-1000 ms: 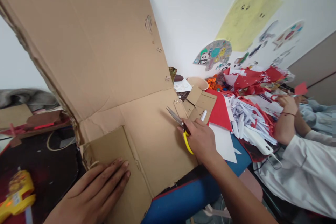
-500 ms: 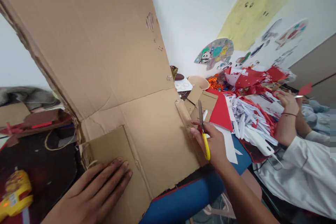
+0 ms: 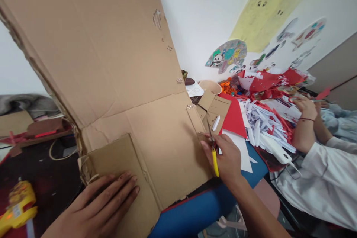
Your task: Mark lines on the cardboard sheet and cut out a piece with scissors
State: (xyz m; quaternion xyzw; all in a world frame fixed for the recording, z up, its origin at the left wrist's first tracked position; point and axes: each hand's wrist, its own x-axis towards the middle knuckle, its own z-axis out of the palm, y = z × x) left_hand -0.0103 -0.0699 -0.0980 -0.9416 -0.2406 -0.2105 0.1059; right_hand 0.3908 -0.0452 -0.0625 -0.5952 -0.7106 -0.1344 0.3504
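A large sheet of brown cardboard [image 3: 164, 141] lies before me, its back part rising upright along a crease. On a folded-over flap [image 3: 111, 156] at its near left, my left hand [image 3: 103, 204] rests flat, fingers stretched out. My right hand [image 3: 227, 156] is closed around yellow-handled scissors [image 3: 214, 160] at the cardboard's right edge, blades pointing up and away. Beside the scissors, a narrow cardboard strip [image 3: 194, 121] with staples stands along that edge. Part of the scissors' handle is hidden in my fingers.
Left is a yellow glue gun [image 3: 21, 204] on a dark surface. To the right are cardboard scraps [image 3: 213, 108], a red sheet [image 3: 232, 117], a heap of white paper strips [image 3: 259, 122] and a white tool with a cord [image 3: 276, 150]. A person in white sleeves [image 3: 320, 178] works at far right.
My right hand has shifted slightly, and the scissors have tilted and moved a little left and down. My left hand stays flat on the flap.
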